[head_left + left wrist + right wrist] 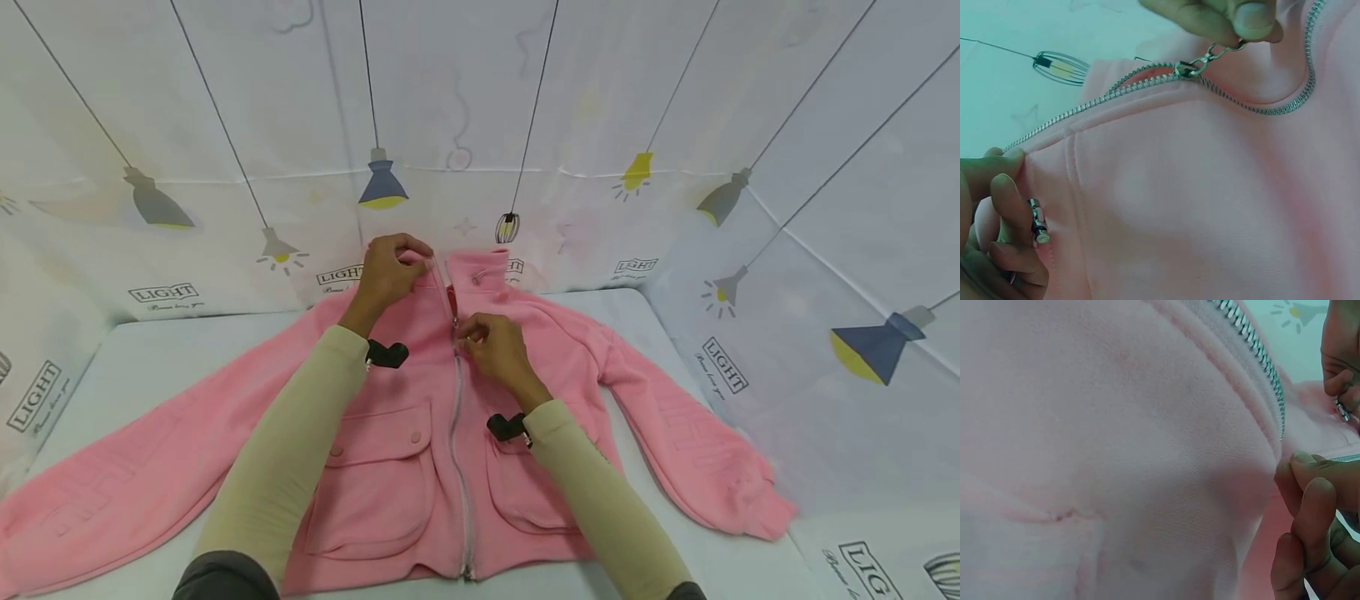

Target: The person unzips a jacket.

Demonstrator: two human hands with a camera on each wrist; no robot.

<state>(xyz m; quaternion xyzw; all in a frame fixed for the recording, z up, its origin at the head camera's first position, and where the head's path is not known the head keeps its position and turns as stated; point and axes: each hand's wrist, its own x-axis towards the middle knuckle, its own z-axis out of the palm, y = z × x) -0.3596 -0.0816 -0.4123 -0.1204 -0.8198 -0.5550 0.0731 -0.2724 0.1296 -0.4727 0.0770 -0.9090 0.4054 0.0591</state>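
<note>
A pink zip-up jacket (397, 379) lies spread front side up. At its collar, my left hand (386, 271) pinches the edge beside the zipper; a small metal cord toggle (1038, 222) shows near these fingers in the left wrist view. Lower down, my right hand (497, 348) pinches the chain-like zipper pull (1210, 56) between thumb and finger. The slider (1186, 70) sits a little below the collar. Above it the teeth part, while below it the zipper (454, 425) runs joined to the hem. In the right wrist view the right fingertips (1302, 459) hide the pull.
The jacket covers much of a white table (217, 329), with its sleeves (697, 442) stretched out to both sides. A white sheet (465, 108) printed with hanging lamps stands behind and along the sides. Small cameras (387, 354) are strapped to both wrists.
</note>
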